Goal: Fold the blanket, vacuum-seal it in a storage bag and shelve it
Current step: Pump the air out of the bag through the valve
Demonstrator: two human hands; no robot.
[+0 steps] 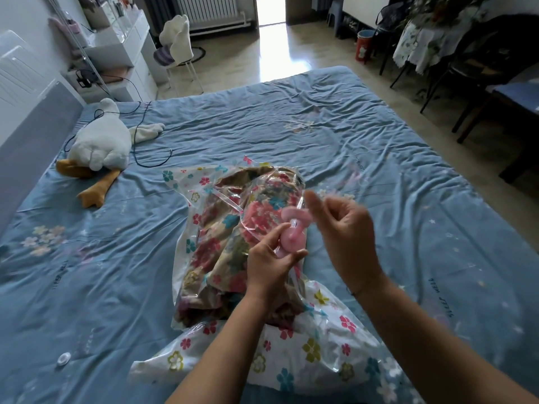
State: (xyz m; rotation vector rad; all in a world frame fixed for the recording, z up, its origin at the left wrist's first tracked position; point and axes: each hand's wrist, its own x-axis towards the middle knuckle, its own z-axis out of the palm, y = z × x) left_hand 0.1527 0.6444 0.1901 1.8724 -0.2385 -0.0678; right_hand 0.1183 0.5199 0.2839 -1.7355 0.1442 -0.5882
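Bed (350,126) carries the bag (320,330), blanket (227,237) inside. Left hand (271,266) fingers pinch the valve (291,237) on the bag, probably steadying it for uncapping. Right hand (347,228) hovers just beside the valve, fingers loosely curled, apparently empty.

Right hand (341,228): motion-blurred, finger pose unreadable.
Pink piece (293,228): smeared, lower end tucked behind left hand (268,266) fingers.
Storage bag (320,339): near edge partly covered by forearms (233,345).
White disc (63,359): too small to identify.
Bed (379,141): runs off bottom edge.
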